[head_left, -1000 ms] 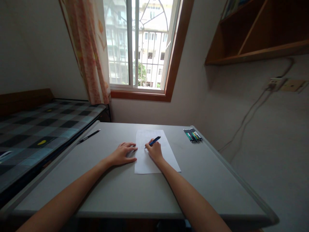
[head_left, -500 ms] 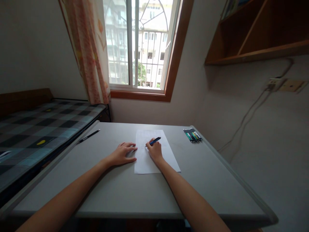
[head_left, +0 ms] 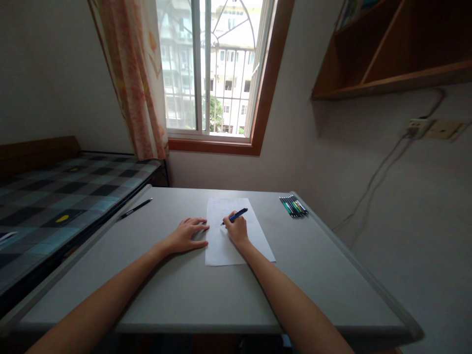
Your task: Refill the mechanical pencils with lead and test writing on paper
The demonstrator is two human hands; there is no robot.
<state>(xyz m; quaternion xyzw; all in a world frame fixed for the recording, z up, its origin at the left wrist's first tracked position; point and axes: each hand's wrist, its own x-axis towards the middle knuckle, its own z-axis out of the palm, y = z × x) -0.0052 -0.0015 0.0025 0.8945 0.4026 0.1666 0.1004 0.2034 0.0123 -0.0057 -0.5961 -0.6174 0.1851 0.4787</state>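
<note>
1. My right hand (head_left: 237, 230) grips a blue pen (head_left: 236, 215), its tip down on the white sheet of paper (head_left: 236, 248).
2. My left hand (head_left: 188, 234) lies flat, fingers spread, pressing the sheet's left edge against the grey desk (head_left: 184, 290).
3. A black pen (head_left: 135, 208) lies near the desk's left edge; a row of pens (head_left: 294, 206) sits at its far right corner.

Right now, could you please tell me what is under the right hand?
The right hand rests on a sheet of paper lying flat on the table and holds a blue pen. The paper beneath the palm is covered, so any writing there is hidden.
</note>
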